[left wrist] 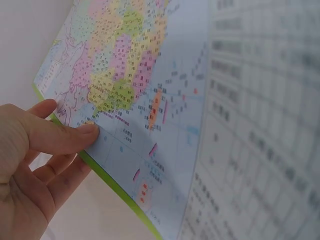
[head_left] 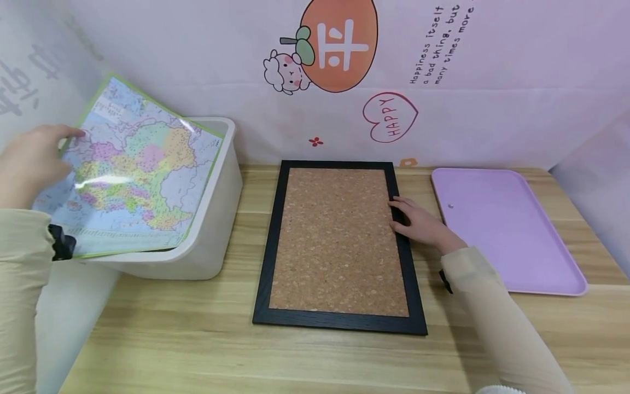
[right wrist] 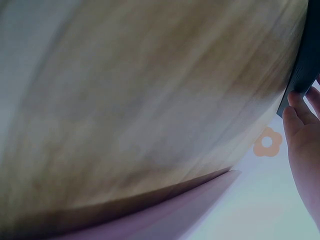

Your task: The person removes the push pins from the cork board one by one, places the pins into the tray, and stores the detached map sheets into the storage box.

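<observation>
My left hand (head_left: pixel 36 158) pinches the edge of a colourful map sheet (head_left: pixel 147 158) with a green border. The thumb (left wrist: pixel 75 137) lies on the map's printed face, with other fingers behind the sheet. The map is tilted over the mouth of a white plastic bin (head_left: pixel 228 202), hiding what is inside. My right hand (head_left: pixel 420 223) rests its fingertips on the right side of a black-framed cork board (head_left: pixel 339 241), which lies flat on the table. In the right wrist view, those fingers touch the dark frame (right wrist: pixel 300 65).
A lilac tray (head_left: pixel 507 230) lies on the wood-grain table (head_left: pixel 197 339), right of the board. Behind the table hangs a pale printed cloth (head_left: pixel 221 49) with cartoon drawings and lettering.
</observation>
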Tool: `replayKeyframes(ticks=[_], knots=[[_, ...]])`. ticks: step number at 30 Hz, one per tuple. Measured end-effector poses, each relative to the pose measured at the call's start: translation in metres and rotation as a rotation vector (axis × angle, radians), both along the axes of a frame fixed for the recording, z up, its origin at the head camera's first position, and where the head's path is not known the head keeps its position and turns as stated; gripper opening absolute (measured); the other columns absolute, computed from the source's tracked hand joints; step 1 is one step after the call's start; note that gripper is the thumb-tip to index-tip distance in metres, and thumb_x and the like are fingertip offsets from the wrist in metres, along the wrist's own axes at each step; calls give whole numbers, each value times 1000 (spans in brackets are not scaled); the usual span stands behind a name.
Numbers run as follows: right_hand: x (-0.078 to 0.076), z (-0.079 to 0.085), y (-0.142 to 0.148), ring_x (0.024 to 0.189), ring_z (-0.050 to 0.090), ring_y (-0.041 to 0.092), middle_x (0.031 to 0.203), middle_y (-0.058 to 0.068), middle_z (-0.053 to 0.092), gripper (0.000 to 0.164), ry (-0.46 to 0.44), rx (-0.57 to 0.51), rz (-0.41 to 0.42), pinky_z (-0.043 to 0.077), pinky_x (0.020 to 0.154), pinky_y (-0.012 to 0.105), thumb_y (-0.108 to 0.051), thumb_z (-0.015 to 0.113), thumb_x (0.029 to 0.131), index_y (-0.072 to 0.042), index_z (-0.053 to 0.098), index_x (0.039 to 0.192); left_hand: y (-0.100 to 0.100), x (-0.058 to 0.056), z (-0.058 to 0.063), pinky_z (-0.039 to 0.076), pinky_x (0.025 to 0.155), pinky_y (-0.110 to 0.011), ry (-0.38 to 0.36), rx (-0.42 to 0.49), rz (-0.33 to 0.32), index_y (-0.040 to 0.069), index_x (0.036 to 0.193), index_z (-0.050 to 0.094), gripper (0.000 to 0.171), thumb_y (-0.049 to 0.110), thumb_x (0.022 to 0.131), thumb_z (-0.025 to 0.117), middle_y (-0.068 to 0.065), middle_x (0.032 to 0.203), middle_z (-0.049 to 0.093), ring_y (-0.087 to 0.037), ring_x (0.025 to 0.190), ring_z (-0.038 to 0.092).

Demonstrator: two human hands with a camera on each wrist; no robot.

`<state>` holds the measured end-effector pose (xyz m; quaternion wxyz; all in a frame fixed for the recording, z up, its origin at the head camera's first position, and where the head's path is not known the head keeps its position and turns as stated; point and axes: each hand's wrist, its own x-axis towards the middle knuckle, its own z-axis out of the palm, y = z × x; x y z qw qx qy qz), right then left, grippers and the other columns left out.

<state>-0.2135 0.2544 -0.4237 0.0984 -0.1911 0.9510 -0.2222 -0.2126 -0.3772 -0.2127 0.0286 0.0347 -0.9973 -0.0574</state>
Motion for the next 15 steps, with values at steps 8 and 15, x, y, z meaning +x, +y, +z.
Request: replayKeyframes(ticks=[8,15], knots=[[-2,-2,0,140,26,46,155,25,22,62,-24,-6,-20,28,112,59,-29,52,97,0,32,147,9,-5,7,27,100,-71,26,21,39,-10,145,25,74,-17,75,48,-39,142,30,-60,119,32],[-2,-3,0,140,26,46,155,25,21,63,-32,-1,-23,28,112,59,-30,52,97,0,31,148,21,-6,9,42,76,-62,23,38,29,-7,148,20,78,-17,74,42,-39,142,31,-59,116,36]])
